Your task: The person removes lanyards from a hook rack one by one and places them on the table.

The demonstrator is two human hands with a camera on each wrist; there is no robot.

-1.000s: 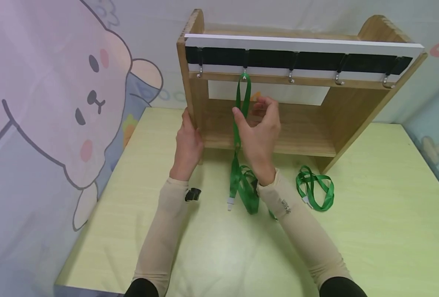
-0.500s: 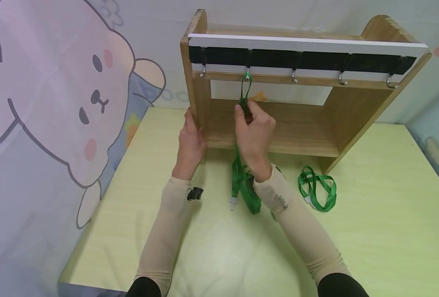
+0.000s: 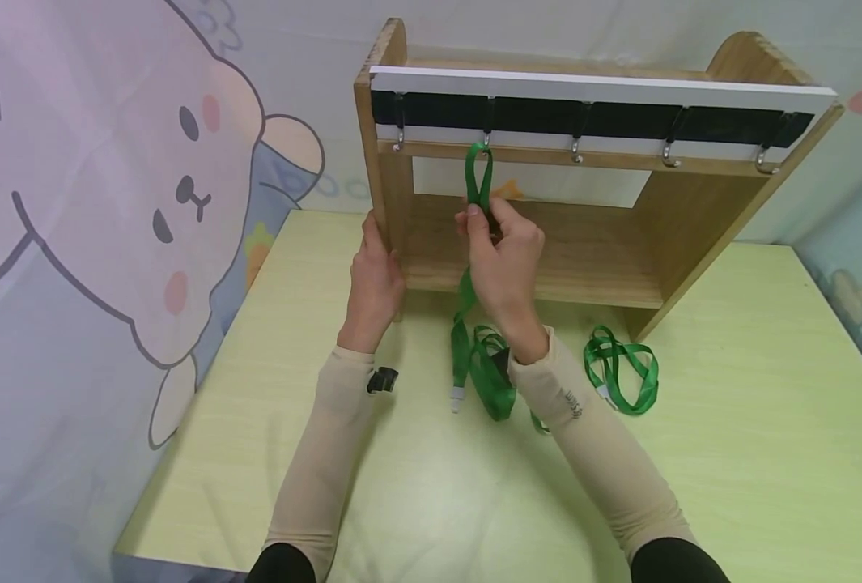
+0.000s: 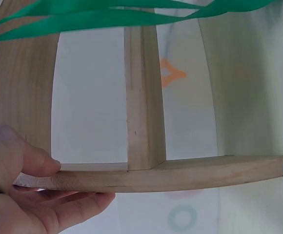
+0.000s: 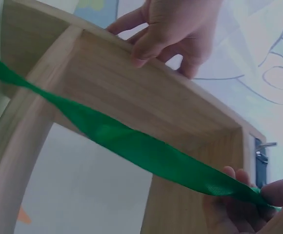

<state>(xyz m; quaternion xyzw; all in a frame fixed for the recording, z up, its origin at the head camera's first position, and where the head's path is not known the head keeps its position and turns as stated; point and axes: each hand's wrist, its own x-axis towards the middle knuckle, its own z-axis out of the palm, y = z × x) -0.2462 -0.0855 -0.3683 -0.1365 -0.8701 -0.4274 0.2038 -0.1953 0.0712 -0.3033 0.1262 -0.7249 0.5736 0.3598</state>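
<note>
My left hand (image 3: 375, 287) grips the left side panel of a wooden shelf rack (image 3: 547, 243); in the left wrist view its thumb lies inside and its fingers outside the panel's edge. Below the second hook (image 3: 486, 138) from the left, my right hand (image 3: 509, 263) pinches a green lanyard (image 3: 460, 348) between thumb and fingers. The lanyard's loop (image 3: 470, 172) stands up above the fingertips, right at that hook. Whether it is over the hook or in front of it, I cannot tell. In the right wrist view the green strap (image 5: 131, 146) runs away from the pinching fingers.
Several metal hooks line the black strip (image 3: 532, 119) on the rack's front. Another green lanyard (image 3: 494, 389) lies bunched on the table (image 3: 416, 502) beside my right forearm, and a coiled green lanyard (image 3: 645, 389) lies to the right. A patterned cloth backdrop (image 3: 110, 243) hangs behind.
My right hand, apart from the hanging lanyard one second ago, has taken hold of it below the loop. The loop narrowed, then widened and shifted slightly left. The left hand keeps its grip on the panel.
</note>
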